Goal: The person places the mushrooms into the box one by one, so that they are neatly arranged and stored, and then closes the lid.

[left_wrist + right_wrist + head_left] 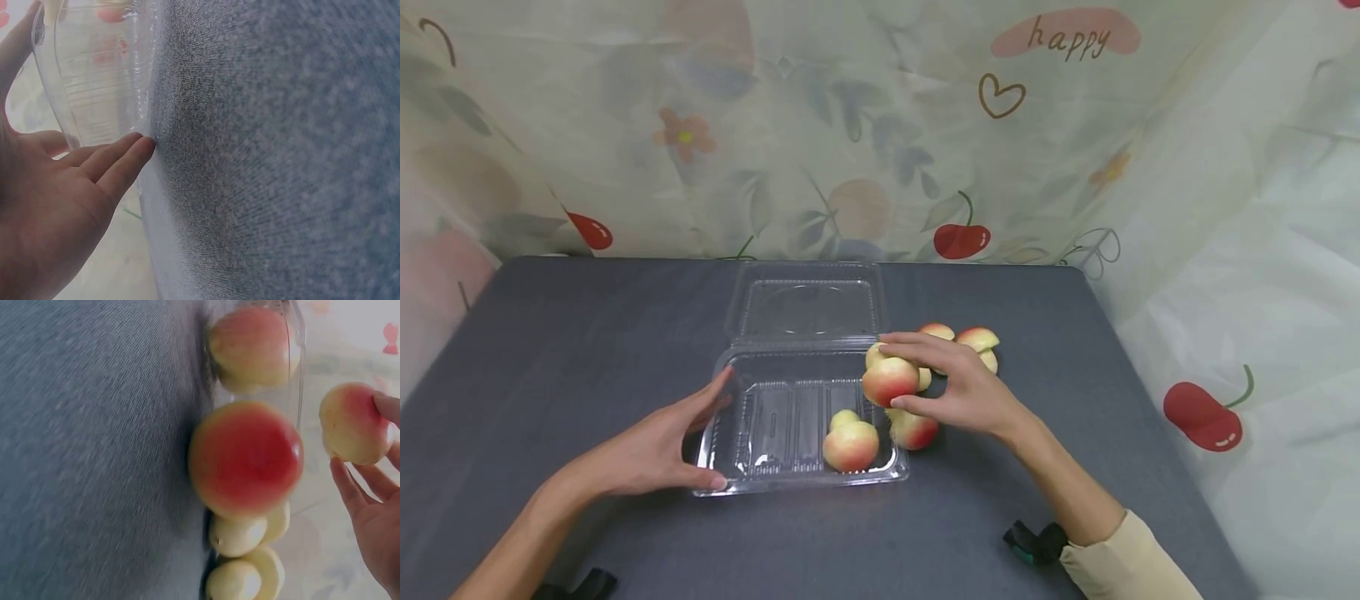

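A clear plastic clamshell box lies opened on the table, its lid folded back. My left hand touches its left end, thumb by the front corner; the left wrist view shows straight fingers against the clear wall. My right hand pinches a red-and-yellow, peach-like fruit between thumb and fingers, raised above the box's right edge. A similar two-lobed fruit sits inside the box at the right. Just outside the right wall rests another fruit, large in the right wrist view.
More such fruits lie on the dark grey table behind my right hand, partly hidden by it. A patterned cloth hangs behind the table. Black straps are at both wrists.
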Motion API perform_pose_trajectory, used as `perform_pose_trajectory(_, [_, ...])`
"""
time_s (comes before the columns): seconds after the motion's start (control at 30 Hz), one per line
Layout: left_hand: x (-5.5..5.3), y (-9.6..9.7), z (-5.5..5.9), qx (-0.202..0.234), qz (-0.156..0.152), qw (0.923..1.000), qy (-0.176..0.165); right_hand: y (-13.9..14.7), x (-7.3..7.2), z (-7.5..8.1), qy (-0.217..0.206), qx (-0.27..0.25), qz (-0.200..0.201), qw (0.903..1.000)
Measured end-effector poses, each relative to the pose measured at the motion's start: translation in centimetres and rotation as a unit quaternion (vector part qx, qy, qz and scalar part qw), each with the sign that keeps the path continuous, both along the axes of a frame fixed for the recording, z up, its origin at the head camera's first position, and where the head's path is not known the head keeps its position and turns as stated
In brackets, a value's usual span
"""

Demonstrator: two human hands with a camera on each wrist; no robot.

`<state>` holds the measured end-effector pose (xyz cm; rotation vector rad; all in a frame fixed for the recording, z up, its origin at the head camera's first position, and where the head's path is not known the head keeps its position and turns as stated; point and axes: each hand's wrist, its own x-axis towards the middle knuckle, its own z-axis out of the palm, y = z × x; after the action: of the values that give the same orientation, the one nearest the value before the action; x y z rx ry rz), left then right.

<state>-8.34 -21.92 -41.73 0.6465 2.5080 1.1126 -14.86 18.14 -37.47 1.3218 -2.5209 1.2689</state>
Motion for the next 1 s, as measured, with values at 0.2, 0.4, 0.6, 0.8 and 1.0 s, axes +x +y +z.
perform_pose_trajectory(0.2, [0.0,0.1,0.0,0.003,-0.002,1.0,0.003,-2.3,0.0,0.1,-0.016,0.011,0.019,0.9996])
perform_pose_trajectory(0.4, [0.0,0.2,-0.1,0.008,-0.004,0.9999,0.009,-4.7,0.2,-0.3,0.01,0.026,0.056,0.998])
perform_pose_trajectory(0.6, [0.0,0.1,-0.2,0.008,-0.001,1.0,0.001,-6.8,0.6,-1.0,-0.003,0.034,0.076,0.9965])
perform_pose_trajectory(0.8, [-0.1,0.1,-0.1,0.01,-0.005,0.9999,-0.003,-8.6,1.1,-1.6,-0.011,0.04,0.091,0.995])
perform_pose_trajectory(1.0, [-0.1,-0.1,-0.1,-0.008,-0.005,0.9999,0.002,-10.3,1.4,-2.0,0.001,0.068,0.109,0.9917])
